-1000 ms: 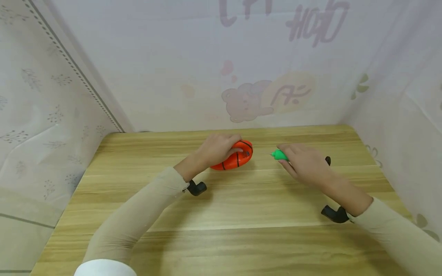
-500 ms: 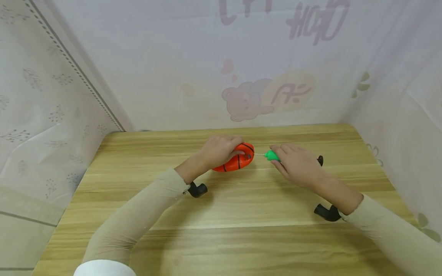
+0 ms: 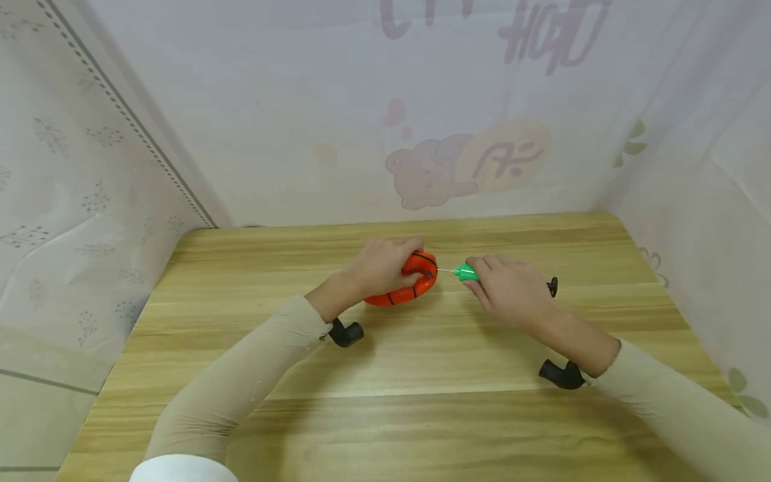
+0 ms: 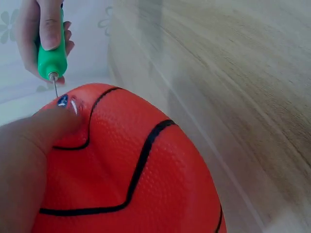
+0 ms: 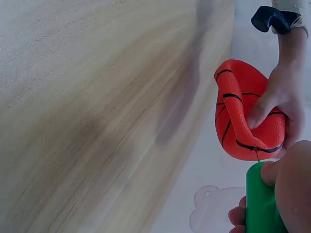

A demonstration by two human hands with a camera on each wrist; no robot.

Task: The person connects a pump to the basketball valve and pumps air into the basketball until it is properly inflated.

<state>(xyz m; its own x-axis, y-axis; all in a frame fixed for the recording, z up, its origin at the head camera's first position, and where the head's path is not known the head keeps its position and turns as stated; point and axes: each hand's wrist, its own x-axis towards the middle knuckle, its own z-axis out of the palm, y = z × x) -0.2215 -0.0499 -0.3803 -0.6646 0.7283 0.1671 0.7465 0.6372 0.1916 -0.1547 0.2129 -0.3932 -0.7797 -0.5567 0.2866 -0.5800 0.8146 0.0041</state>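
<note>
My left hand (image 3: 379, 268) grips a dented, deflated orange-red basketball (image 3: 397, 296) with black lines, its thumb pressing into the hollow. In the left wrist view a small dark mark (image 4: 62, 100) shows on the ball near the thumb tip. My right hand (image 3: 515, 291) holds a green ball pump (image 3: 466, 272), fingers wrapped around its barrel. A black handle end (image 3: 553, 286) sticks out behind that hand. From the pump's front a thin metal needle (image 3: 446, 270) points left and meets the ball's edge; whether its tip is inside cannot be told.
Both hands are above a wood-grain table (image 3: 421, 428). Patterned fabric walls (image 3: 289, 134) enclose its back and sides. Black wrist-worn mounts (image 3: 346, 333) hang below the sleeves.
My right hand has moved left with the pump, and the needle has gone from apart from the basketball to its edge. The ball has tilted slightly in my left hand.
</note>
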